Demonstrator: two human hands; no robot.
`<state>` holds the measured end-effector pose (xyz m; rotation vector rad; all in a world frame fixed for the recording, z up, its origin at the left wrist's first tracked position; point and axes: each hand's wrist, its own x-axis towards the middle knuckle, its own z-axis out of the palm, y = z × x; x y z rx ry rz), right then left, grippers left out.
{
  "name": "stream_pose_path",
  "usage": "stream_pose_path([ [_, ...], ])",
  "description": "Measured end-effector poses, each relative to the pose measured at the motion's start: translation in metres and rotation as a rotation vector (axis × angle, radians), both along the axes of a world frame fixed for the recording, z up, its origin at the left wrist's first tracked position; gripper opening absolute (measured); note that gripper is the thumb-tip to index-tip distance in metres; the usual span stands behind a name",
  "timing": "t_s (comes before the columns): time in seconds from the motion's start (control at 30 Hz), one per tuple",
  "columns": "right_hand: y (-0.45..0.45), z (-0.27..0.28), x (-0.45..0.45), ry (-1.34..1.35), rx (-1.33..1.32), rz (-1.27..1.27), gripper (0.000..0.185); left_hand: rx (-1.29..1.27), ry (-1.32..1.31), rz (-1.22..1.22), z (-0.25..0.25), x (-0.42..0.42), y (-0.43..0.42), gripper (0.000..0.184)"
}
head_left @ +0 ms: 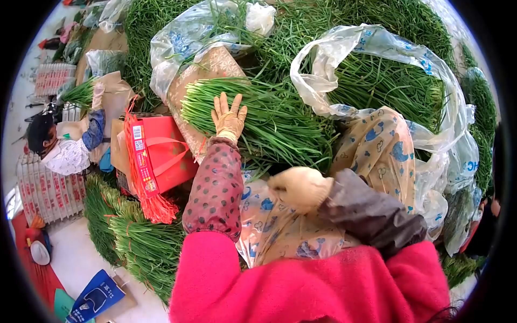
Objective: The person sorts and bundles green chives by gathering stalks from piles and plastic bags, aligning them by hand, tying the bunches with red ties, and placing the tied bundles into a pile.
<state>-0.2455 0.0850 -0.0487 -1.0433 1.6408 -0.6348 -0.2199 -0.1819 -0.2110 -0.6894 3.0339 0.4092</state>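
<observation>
My left hand [229,117], in a thin tan glove, lies flat with fingers spread on a loose bundle of garlic chives [269,121]. The pale cut ends are lined up at the left, and the green leaves trail right. Under those ends is a patterned tan board [219,65]. My right hand [302,188], in a pale glove, is curled closed over my apron-covered lap, slightly blurred. Its fingertips are turned away, so whatever they hold is hidden. Left of my sleeve stands a red bag [171,153] with a hank of red ties [156,207] hanging over its side.
An open clear plastic bag [318,75] of chives sits at my right, another plastic bag [177,37] ahead. Tied chive bundles [148,239] lie at lower left. Another person [67,142] works at far left beside stacked white crates [48,188]. Loose chives [377,16] heap behind.
</observation>
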Motion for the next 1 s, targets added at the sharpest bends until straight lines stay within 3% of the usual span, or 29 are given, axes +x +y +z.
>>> stream_pose_path([
  [0.07, -0.018, -0.033, 0.011, -0.02, -0.048, -0.34, 0.02, -0.005, -0.006, 0.018, 0.001, 0.001, 0.002, 0.046],
  [0.13, -0.043, -0.035, -0.005, -0.475, 0.32, -0.446, 0.031, -0.003, 0.019, 0.005, -0.001, 0.002, 0.002, 0.046],
  [0.2, -0.063, -0.059, 0.009, -0.741, 0.39, -0.784, 0.022, 0.001, 0.039, -0.007, -0.004, 0.004, 0.002, 0.046],
  [0.27, -0.074, -0.084, 0.02, -1.037, 0.241, -0.941, 0.02, -0.027, 0.042, -0.024, -0.005, 0.003, 0.0, 0.05],
  [0.4, -0.102, -0.101, 0.034, -1.205, 0.13, -1.276, 0.021, 0.005, -0.028, -0.05, -0.001, 0.004, -0.002, 0.053],
  [0.5, -0.128, -0.115, 0.028, -1.242, 0.303, -1.374, 0.022, -0.008, -0.009, -0.05, 0.0, 0.005, 0.002, 0.055],
  [0.67, -0.128, -0.122, 0.03, -1.128, 0.267, -1.346, 0.023, -0.01, 0.111, -0.072, -0.008, 0.009, 0.003, 0.055],
  [0.77, -0.11, -0.109, 0.028, -0.748, 0.149, -0.755, 0.024, -0.018, 0.129, -0.088, -0.01, 0.009, 0.003, 0.059],
  [0.87, -0.093, -0.062, 0.01, -0.469, 0.391, 0.081, 0.022, -0.022, 0.14, -0.09, -0.011, 0.005, 0.003, 0.06],
  [0.93, -0.058, -0.078, 0.036, 0.039, 0.07, 0.294, 0.017, -0.021, 0.151, -0.098, -0.013, 0.008, 0.001, 0.06],
  [1.0, -0.035, -0.075, 0.038, 0.155, 0.221, 0.412, 0.019, -0.038, 0.164, -0.098, -0.012, 0.007, 0.002, 0.06],
])
